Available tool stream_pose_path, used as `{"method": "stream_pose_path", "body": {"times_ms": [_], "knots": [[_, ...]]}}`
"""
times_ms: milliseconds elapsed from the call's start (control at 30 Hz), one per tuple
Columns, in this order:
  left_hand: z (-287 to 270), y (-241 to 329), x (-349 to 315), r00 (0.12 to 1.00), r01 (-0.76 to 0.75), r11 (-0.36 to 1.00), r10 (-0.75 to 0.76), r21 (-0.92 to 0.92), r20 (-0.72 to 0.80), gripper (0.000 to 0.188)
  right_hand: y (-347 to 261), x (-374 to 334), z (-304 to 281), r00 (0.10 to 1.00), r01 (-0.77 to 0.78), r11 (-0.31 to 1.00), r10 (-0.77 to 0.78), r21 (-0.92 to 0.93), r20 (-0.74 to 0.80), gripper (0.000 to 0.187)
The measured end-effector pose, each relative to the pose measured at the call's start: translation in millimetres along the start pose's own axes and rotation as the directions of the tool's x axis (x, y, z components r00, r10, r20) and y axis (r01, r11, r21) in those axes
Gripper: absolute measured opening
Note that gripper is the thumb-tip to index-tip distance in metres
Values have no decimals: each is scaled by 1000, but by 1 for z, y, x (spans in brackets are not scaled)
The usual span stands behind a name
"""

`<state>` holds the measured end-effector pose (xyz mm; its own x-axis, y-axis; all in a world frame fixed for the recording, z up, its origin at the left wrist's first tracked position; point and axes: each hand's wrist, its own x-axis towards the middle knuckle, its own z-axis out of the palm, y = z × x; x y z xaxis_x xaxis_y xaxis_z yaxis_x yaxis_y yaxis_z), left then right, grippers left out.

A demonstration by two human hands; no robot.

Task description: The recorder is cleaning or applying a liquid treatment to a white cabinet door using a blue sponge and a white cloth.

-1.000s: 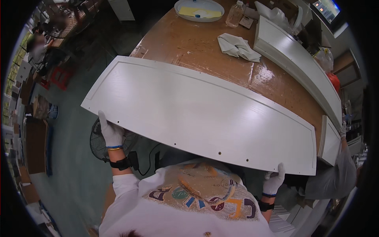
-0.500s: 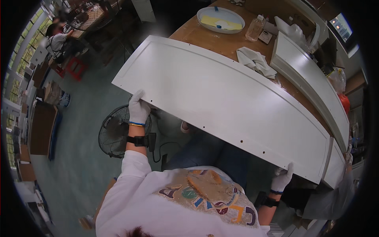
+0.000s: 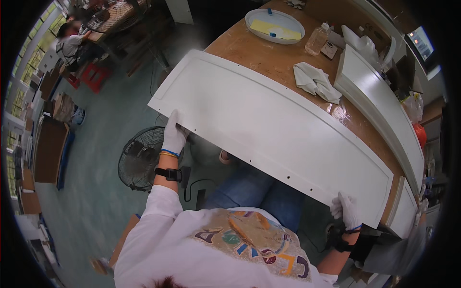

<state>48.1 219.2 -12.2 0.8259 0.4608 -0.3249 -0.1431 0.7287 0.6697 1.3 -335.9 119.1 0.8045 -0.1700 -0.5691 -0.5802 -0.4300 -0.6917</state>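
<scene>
One long white panel point(image 3: 278, 134) spans centre, its far side over the brown table point(image 3: 278, 57) toward 1 o'clock. Our gloved left hand point(image 3: 174, 135) clamps the near edge at 9 o'clock. Our gloved right hand point(image 3: 345, 211), 4 o'clock: fingers bent at that edge; grip, we cannot tell.

Multicoloured letters point(image 3: 289, 263) stood on tan chest print point(image 3: 245, 234) of white shirt point(image 3: 158, 245). Marking on cardboard box point(image 3: 336, 13) was too small to read.

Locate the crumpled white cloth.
Head view, upper right: the crumpled white cloth lies on the brown tabletop, between the near white panel and the curved white panel farther right.
</scene>
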Motion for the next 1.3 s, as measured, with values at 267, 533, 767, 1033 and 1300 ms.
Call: {"method": "stream_pose_path", "body": {"times_ms": [267,533,767,1033,1300], "knots": [[-21,6,-5,998,5,999,-3,38,-66,50,-115,155,-15,800,397,658,-589,-640,-110,33],[-26,9,-17,984,-8,996,24,91,-176,57,-169,270,6,879,178,517,-466,-837,-101,32],[-55,53,-35,957,-56,994,80,94,-279,49,-185,313,50,863,-13,641,-381,-767,-333,45],[-66,59,-67,927,-118,993,118,21,-356,22,-173,333,32,966,41,766,-194,-642,-171,52],[-93,71,-100,931,-151,988,145,7,-335,18,-142,301,10,941,254,896,-141,364,-309,7]]}}
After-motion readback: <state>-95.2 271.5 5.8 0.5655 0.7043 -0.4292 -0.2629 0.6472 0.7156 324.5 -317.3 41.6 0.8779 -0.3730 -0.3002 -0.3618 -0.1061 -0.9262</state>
